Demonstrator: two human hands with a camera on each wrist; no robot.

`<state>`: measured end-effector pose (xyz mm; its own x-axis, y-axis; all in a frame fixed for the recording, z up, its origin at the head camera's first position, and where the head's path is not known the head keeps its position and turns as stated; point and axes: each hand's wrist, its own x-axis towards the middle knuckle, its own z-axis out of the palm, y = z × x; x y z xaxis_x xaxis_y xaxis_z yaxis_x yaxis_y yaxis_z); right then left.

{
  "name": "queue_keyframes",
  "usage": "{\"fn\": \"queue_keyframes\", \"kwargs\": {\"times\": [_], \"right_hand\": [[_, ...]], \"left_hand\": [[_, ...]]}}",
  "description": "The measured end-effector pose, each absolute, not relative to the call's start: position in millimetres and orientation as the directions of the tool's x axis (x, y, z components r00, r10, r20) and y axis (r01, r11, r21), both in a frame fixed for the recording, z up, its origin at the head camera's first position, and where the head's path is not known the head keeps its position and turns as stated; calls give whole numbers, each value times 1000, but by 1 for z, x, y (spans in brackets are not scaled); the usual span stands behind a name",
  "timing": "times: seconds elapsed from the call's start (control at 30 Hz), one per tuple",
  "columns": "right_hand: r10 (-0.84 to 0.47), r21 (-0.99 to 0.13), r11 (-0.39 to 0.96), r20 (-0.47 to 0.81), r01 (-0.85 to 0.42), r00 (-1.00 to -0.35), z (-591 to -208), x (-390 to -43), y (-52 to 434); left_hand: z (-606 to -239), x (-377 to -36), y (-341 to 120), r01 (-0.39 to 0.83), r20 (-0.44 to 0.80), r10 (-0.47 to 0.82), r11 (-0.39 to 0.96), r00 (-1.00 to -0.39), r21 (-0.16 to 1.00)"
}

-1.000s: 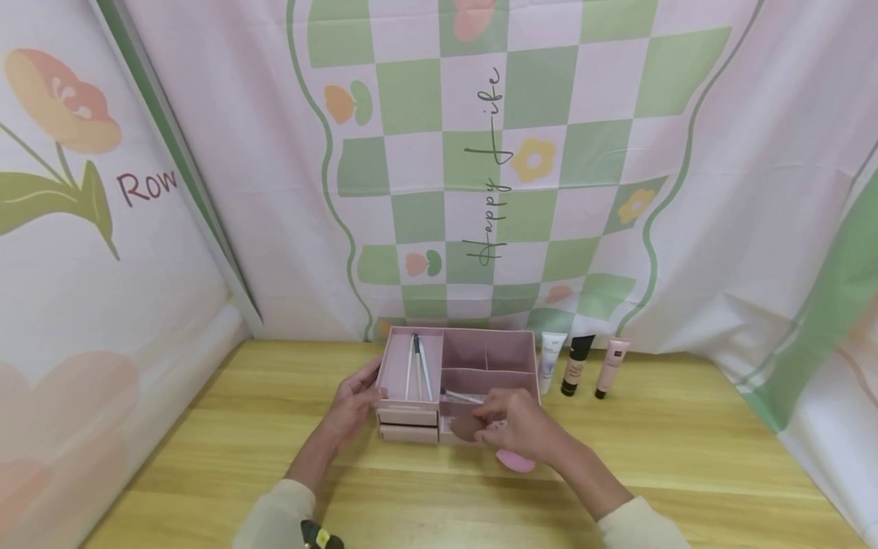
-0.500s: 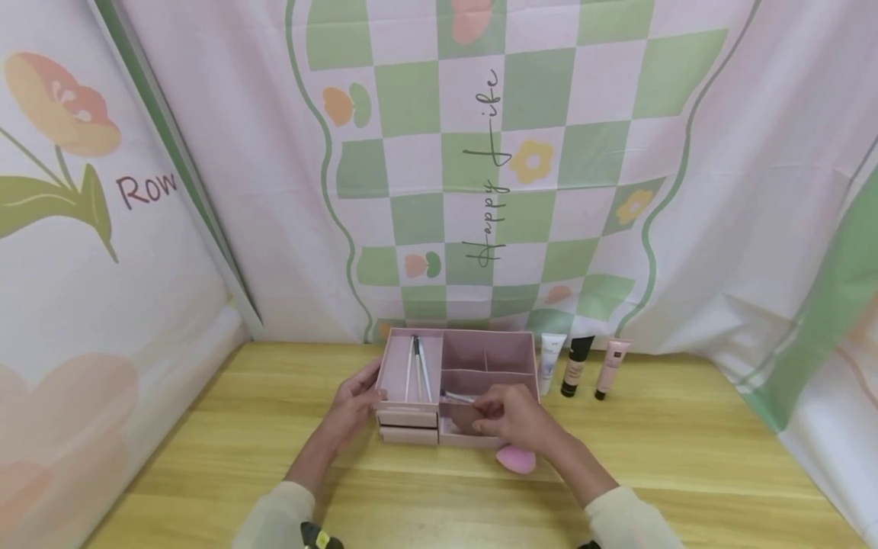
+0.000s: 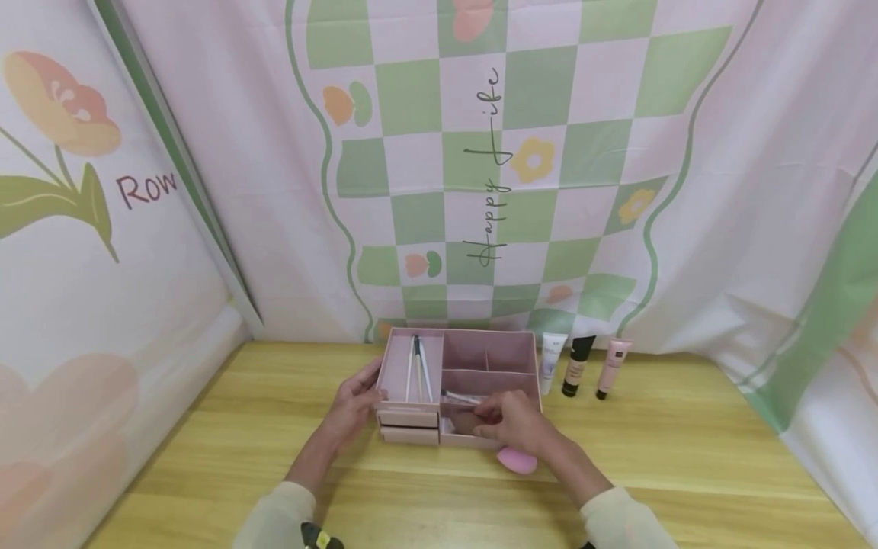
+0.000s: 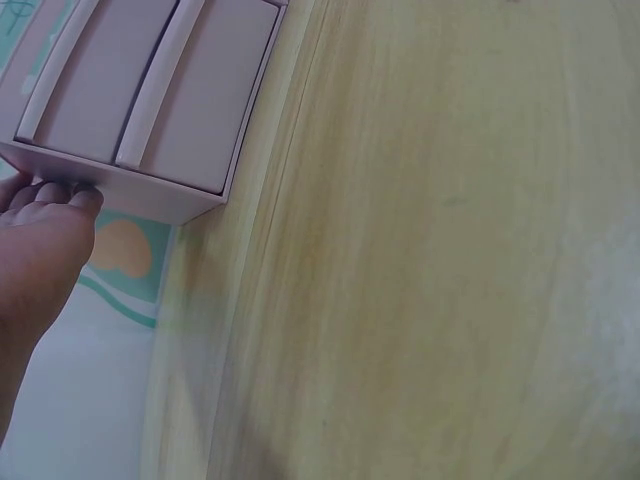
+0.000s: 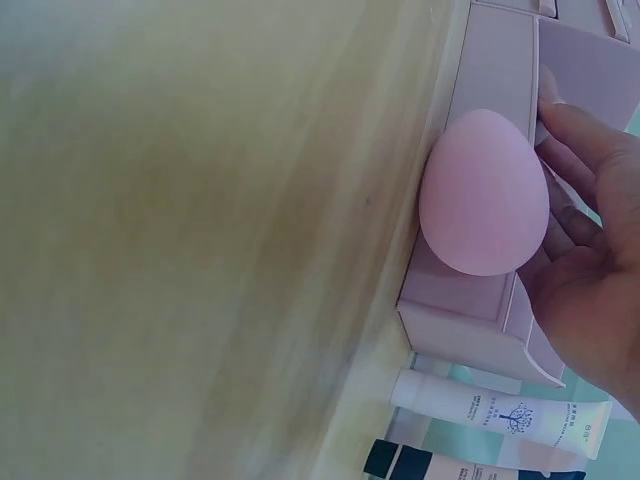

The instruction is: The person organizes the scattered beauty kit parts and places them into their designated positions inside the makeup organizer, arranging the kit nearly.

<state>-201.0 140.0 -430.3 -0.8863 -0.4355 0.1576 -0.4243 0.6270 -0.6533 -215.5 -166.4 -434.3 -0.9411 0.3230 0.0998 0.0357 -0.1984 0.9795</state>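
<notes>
A pink makeup organizer (image 3: 488,372) stands on the wooden table. My left hand (image 3: 354,396) holds its left side, thumb at the upper front corner; in the left wrist view, curled fingers (image 4: 55,195) lie against the side wall. Over the front right compartment, my right hand (image 3: 516,419) pinches a flat, brown, rounded piece, perhaps a makeup puff (image 3: 466,423), partly hidden by fingers and the compartment's front wall. In the right wrist view that piece is not visible. A pink egg-shaped makeup sponge (image 5: 485,193) is just in front of the organizer, close below my right hand.
Slim makeup brushes (image 3: 419,370) lie in the organizer's top left tray, and another brush (image 3: 463,397) in a right compartment. Two drawers (image 3: 409,427) are below the tray. To the right stand a white tube (image 3: 552,362), a black-and-beige tube (image 3: 578,367) and a pink tube (image 3: 612,370).
My right hand has lowered the brown piece from in front of the compartment's wall into the compartment. The left hand and organizer have stayed in place.
</notes>
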Motion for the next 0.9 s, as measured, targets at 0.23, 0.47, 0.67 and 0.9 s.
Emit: {"fn": "queue_keyframes", "kwargs": {"times": [0.23,0.47,0.67,0.9], "right_hand": [[-458,-663,608,157,-437,-875,-431,-202,141],[-481,-654,607,150,-452,-864,-431,-203,141],[-481,-654,609,145,-448,-865,-432,-202,141],[-478,-647,608,164,-460,-863,-434,-203,143]], "left_hand": [[-437,-218,-166,28,94,316,-208,-944,978],[-438,-218,-166,29,95,310,-209,-946,977],[-438,-218,-167,32,99,318,-209,-943,977],[-438,-218,-166,31,104,312,-229,-944,973]]}}
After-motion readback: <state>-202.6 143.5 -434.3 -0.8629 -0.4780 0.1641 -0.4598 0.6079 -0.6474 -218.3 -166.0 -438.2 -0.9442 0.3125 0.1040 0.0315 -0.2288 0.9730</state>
